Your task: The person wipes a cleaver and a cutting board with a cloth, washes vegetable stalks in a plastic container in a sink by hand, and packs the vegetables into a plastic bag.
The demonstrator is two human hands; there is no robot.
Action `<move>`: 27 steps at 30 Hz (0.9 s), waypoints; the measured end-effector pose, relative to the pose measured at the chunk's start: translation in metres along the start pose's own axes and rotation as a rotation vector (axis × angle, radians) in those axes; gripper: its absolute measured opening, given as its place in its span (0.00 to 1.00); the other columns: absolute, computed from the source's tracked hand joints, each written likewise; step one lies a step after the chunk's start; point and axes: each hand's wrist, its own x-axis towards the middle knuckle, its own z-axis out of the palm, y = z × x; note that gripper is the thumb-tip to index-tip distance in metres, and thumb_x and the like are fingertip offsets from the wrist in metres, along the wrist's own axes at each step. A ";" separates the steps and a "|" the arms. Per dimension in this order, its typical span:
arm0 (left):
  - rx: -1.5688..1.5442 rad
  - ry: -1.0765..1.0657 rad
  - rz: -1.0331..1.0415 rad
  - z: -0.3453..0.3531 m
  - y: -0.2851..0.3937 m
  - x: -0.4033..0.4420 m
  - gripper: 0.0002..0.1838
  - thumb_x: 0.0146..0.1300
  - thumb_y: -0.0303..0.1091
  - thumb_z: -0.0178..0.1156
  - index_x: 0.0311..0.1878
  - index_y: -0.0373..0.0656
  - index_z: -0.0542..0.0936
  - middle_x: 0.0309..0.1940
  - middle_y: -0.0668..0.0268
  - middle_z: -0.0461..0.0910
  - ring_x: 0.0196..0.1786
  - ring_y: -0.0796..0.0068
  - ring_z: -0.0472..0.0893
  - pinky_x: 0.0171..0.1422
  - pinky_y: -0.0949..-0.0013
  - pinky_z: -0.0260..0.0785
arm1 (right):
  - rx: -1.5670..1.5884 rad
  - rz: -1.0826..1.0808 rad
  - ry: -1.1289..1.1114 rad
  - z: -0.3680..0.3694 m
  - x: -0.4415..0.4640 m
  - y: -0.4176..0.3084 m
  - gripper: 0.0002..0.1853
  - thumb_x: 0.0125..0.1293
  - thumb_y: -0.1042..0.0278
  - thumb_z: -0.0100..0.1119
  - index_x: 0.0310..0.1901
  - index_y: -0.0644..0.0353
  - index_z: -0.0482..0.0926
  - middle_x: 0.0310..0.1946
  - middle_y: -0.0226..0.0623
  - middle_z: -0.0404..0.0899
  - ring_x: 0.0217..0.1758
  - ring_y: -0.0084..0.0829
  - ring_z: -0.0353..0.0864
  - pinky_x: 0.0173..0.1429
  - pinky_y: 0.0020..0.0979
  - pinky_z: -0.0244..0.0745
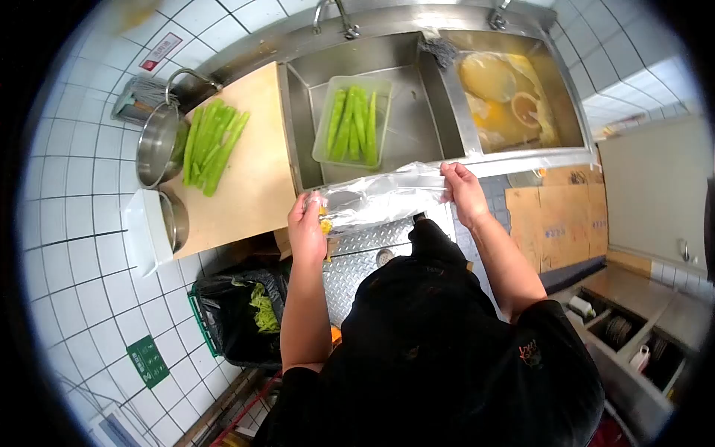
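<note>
A crinkled length of clear plastic film (pixel 387 195) is stretched between my two hands, in front of the sink's near edge. My left hand (pixel 307 227) is closed on its left end, where small yellow patches show at the fingers. Its right end is pinched in my right hand (pixel 462 192). Just beyond the film, a clear plastic container (pixel 322 141) stands in the steel sink (pixel 417 123), with several peeled green stalks (pixel 352 123) inside. More peeled stalks (pixel 212 145) lie on the wooden board (pixel 257 141) to the left.
A second basin (pixel 491 104) at the right holds cloudy yellowish water and a round bowl (pixel 525 108). Metal bowls (pixel 155 153) sit at the board's left edge. Below stands a black-lined bin (pixel 231 320) with green peelings. Flattened cardboard (pixel 555 220) is at the right.
</note>
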 end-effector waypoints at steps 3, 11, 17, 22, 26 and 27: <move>0.202 -0.079 0.036 0.015 0.015 0.034 0.10 0.72 0.32 0.56 0.39 0.35 0.81 0.33 0.70 0.81 0.39 0.80 0.76 0.49 0.75 0.66 | -0.707 -0.645 -0.046 0.001 0.038 -0.025 0.32 0.69 0.52 0.65 0.68 0.62 0.71 0.67 0.48 0.69 0.71 0.43 0.70 0.75 0.39 0.63; 1.013 -0.254 0.021 0.117 0.053 0.112 0.30 0.61 0.39 0.71 0.60 0.31 0.74 0.53 0.53 0.78 0.58 0.62 0.76 0.65 0.63 0.67 | -0.800 -0.278 -0.707 0.042 0.128 -0.093 0.17 0.73 0.57 0.62 0.51 0.64 0.81 0.39 0.41 0.83 0.43 0.28 0.80 0.52 0.30 0.76; 1.082 0.108 0.141 0.150 0.021 0.128 0.57 0.55 0.44 0.76 0.76 0.25 0.51 0.76 0.33 0.51 0.79 0.40 0.55 0.81 0.52 0.52 | -0.111 -0.147 -0.298 0.054 0.163 -0.056 0.14 0.79 0.58 0.55 0.45 0.62 0.80 0.33 0.29 0.80 0.37 0.23 0.79 0.40 0.30 0.77; 0.615 0.013 -0.102 0.116 -0.031 0.156 0.43 0.64 0.38 0.70 0.75 0.28 0.60 0.64 0.47 0.75 0.65 0.55 0.77 0.67 0.62 0.70 | 0.444 0.307 -0.331 0.058 0.156 -0.074 0.15 0.78 0.59 0.53 0.57 0.60 0.76 0.50 0.35 0.81 0.49 0.31 0.83 0.53 0.36 0.83; 0.060 -0.226 -0.407 0.086 -0.030 0.179 0.30 0.70 0.34 0.63 0.71 0.33 0.67 0.59 0.55 0.78 0.60 0.67 0.79 0.65 0.60 0.74 | 0.552 0.366 -0.345 0.049 0.159 -0.069 0.19 0.78 0.59 0.51 0.64 0.59 0.72 0.59 0.38 0.77 0.60 0.35 0.80 0.59 0.43 0.83; -0.083 -0.267 -0.454 0.081 -0.025 0.181 0.27 0.71 0.35 0.61 0.69 0.33 0.69 0.55 0.56 0.79 0.54 0.68 0.80 0.62 0.60 0.75 | 0.593 0.364 -0.353 0.049 0.160 -0.059 0.20 0.79 0.59 0.51 0.65 0.59 0.70 0.60 0.38 0.77 0.63 0.36 0.79 0.60 0.44 0.83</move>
